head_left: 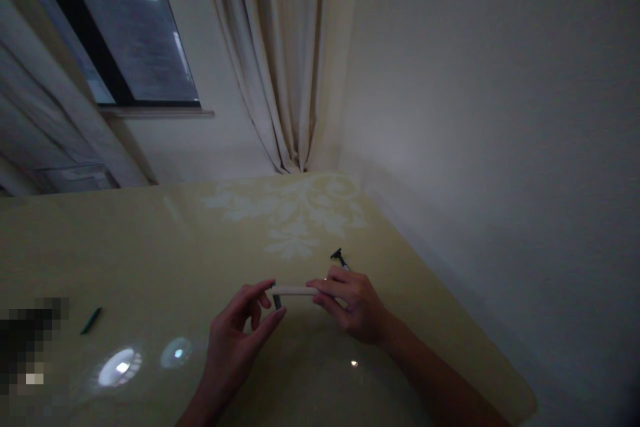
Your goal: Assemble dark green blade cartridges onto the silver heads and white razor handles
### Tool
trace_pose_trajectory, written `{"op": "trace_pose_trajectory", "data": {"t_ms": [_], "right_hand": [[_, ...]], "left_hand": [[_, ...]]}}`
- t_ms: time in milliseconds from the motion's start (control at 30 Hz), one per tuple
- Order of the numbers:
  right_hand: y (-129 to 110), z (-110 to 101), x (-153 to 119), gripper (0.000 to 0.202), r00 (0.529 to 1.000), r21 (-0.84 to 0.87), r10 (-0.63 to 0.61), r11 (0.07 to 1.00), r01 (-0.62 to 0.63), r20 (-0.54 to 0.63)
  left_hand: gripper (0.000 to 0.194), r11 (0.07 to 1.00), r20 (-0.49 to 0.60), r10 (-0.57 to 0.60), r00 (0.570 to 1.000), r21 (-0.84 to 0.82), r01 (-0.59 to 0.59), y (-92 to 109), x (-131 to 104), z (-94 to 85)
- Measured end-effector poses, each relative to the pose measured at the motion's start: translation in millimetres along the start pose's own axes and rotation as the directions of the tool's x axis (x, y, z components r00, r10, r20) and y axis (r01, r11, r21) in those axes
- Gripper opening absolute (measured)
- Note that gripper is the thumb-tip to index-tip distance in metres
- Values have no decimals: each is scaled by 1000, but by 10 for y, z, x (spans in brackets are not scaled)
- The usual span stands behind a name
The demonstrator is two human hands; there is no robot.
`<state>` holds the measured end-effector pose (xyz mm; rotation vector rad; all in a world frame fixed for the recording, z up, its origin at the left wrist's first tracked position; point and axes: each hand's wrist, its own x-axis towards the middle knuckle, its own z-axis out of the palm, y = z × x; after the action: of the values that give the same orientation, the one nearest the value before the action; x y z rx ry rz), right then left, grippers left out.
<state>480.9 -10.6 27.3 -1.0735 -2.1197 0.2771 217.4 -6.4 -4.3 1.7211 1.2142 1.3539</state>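
Pale-handled razor (295, 291) partly hidden by hands (356, 300)

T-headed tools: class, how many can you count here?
2. The left hand and right hand hold a light-handled tool; a dark tool lies on the table beyond the right hand, which partly hides it. Others may be hidden.

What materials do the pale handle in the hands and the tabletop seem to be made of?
Pale handle: perhaps matte plastic, judging by its smooth, even colour; painted wood is not excluded. Tabletop: glossy, possibly glass or lacquer, since it shows bright reflections.
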Motion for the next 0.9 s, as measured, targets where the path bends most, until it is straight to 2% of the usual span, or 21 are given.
{"op": "trace_pose_trajectory", "data": {"t_ms": [67, 200, 333, 467, 533, 600, 667, 767, 900], "right_hand": [[2, 1, 2, 37, 999, 8, 28, 1000, -28, -23], [6, 6, 5, 38, 1000, 27, 1, 1000, -2, 29], [11, 33, 2, 38, 998, 21, 61, 998, -61, -15], [61, 60, 22, 39, 999, 115, 17, 993, -22, 41], [154, 16, 47, 39, 997, 167, 78, 983, -77, -2], [311, -87, 72, 38, 968, 173, 229, 962, -210, -98], [514, -225, 83, 39, 933, 157, 317, 944, -292, -170], [817, -409, 60, 35, 880, 142, 427, 903, -405, -210], [1066, -470, 14, 23, 828, 135, 525, 851, -508, -197]], "left_hand": [[39, 1000, 4, 3, 1000, 1, -3, -20, 2, 1], [40, 1000, 16, -10, 1000, 9, 10, -53, 0, -2], [38, 1000, 14, -12, 1000, 0, 12, -55, 3, -5], [40, 999, 23, 23, 999, 31, -24, -31, 5, 14], [40, 997, 38, 42, 998, 58, -44, -14, 4, 31], [40, 996, 80, 30, 996, 81, -36, -1, 7, 54], [42, 995, 164, -34, 986, 100, 17, 4, 14, 86], [47, 985, 278, -134, 951, 140, 98, 3, 40, 159], [46, 966, 319, -189, 929, 228, 118, 32, 124, 330]]}}
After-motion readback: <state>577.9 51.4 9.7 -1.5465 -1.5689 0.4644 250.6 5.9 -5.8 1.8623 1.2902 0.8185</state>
